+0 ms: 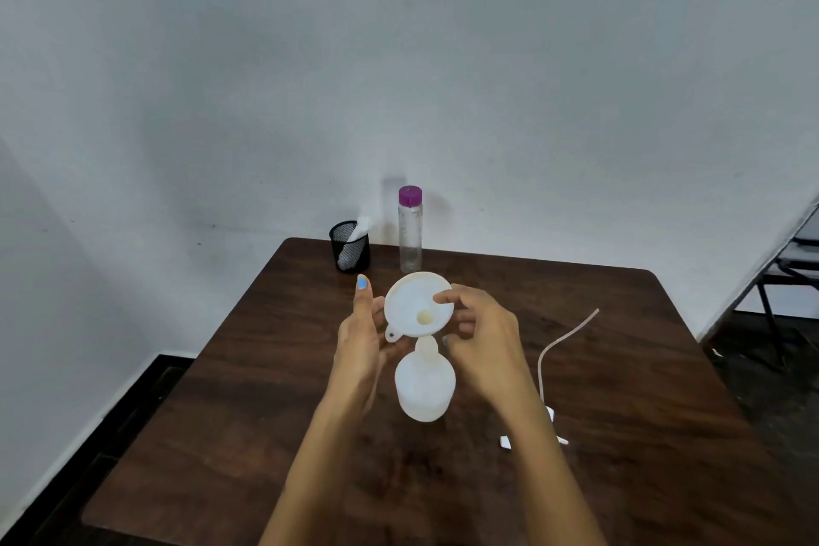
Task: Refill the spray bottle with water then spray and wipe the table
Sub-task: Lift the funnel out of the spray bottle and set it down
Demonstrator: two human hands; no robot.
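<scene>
At table centre, a white bottle (424,390) stands upright with its neck open, and a white funnel (419,306) sits tilted just above that neck, its stem at the mouth. Left hand (361,337): fingers nearly straight, resting against the funnel's left rim. Right hand (481,335): thumb and forefinger pinching the right rim; the remaining fingers curl loosely below.

Step in hand, judged: seating the funnel. To do it well, level the rim, let the stem drop fully into the neck, and steady the light bottle before letting go; a tilted funnel would likely spill on pouring.

Behind, near the far edge, stand 1 clear water bottle (410,231) with a purple cap, closed, and beside it a black mesh cup (350,246) holding white tissue. The spray head (551,421), with its long tube, lies to the right, close to the right forearm.

Open room: bare table (620,324) lies right and left of the work. The reach to the water bottle passes directly over the funnel, so a path around it seems safer.
</scene>
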